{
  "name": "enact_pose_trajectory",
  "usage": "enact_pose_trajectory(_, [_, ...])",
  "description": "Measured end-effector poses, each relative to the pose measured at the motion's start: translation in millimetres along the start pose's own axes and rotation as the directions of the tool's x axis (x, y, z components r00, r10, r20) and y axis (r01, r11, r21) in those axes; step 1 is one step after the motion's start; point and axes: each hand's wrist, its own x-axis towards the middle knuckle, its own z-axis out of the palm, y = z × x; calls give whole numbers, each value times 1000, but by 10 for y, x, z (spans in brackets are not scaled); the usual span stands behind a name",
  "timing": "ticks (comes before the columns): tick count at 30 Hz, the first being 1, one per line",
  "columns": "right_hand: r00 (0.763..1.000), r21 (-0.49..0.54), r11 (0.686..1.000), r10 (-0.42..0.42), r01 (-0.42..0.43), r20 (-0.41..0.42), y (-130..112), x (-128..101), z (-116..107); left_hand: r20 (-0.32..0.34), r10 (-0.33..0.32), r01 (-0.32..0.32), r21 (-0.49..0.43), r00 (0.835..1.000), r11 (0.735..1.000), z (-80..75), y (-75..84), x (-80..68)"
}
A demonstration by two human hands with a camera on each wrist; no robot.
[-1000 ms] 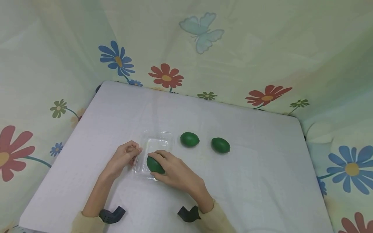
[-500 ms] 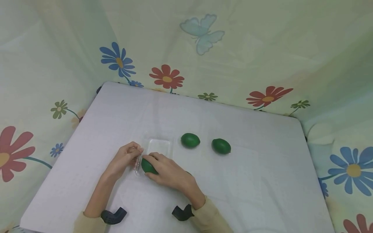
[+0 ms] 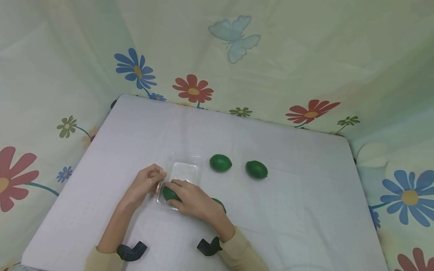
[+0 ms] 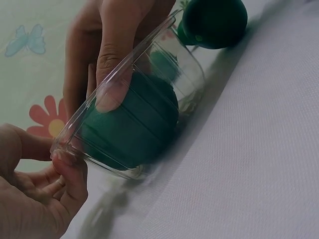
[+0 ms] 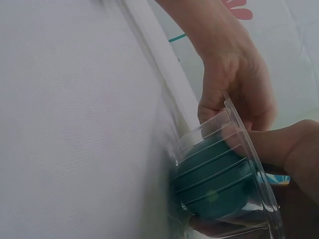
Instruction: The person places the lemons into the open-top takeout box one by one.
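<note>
The right hand (image 3: 194,200) grasps a green lime (image 3: 171,194) inside a clear container (image 3: 184,170), at its near left part. The thumb presses one side of the fruit and the fingers wrap over it; they hide so much that its long axis cannot be told. The left hand (image 3: 143,185) pinches the container's left rim between thumb and fingertips. The container's long side runs from near to far on the white table (image 3: 298,214). Right of it, a second lime (image 3: 220,163) lies with its long axis nearly left to right; farther right, a third lime (image 3: 256,169) slants from far left to near right. A fourth lime (image 3: 220,203) shows partly behind the right wrist.
</note>
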Motion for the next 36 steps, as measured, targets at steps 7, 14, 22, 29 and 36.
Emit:
enact_pose_trajectory(7, [1000,-26,1000,-5,5,-2,3,-37,0,-2,-15,15,17,1000,1000,14,16,-51])
enact_pose_trajectory(14, [1000,-19,1000,1,-1,-26,-15,-100,-46,9,5,-5,31,1000,1000,25,-16,-46])
enact_pose_trajectory(22, [984,-80,995,-75,63,-159,-48,-252,-196,-5,-1,1,50,1000,999,16,-37,-34])
enact_pose_trajectory(29, [906,-141,981,-179,134,-383,-15,-484,-347,-20,0,1,72,1000,997,23,10,-50])
enact_pose_trajectory(36, [867,-103,992,-120,80,-484,169,-764,-445,-22,-4,5,76,1000,997,18,14,-60])
